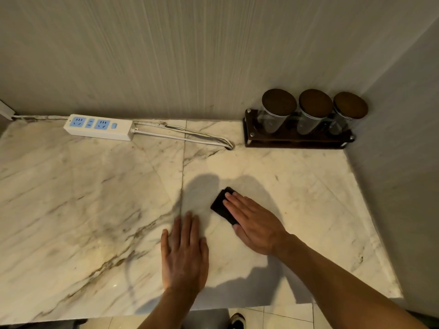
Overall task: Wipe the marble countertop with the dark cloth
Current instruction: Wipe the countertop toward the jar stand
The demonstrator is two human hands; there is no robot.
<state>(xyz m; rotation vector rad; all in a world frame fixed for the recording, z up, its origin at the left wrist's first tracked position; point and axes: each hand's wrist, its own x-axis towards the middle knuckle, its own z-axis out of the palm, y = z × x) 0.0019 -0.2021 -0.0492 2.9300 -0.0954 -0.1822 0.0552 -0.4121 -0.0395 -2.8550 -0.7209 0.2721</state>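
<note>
The marble counter (297,186) shows no clear wiped patch, so the wiping seems barely begun (most of it is left). One right hand (255,225) presses flat, fingers (234,198) extended, on the single dark cloth (223,207) mid-counter; one left hand (184,255) lies open, holding nothing. Three jars (314,110) stand at the back.

power strip (98,127) rear-left, jar rack (299,136) rear-right

Marble countertop (83,186): cloth (222,208), power strip (98,127), jar rack (299,138)
</note>
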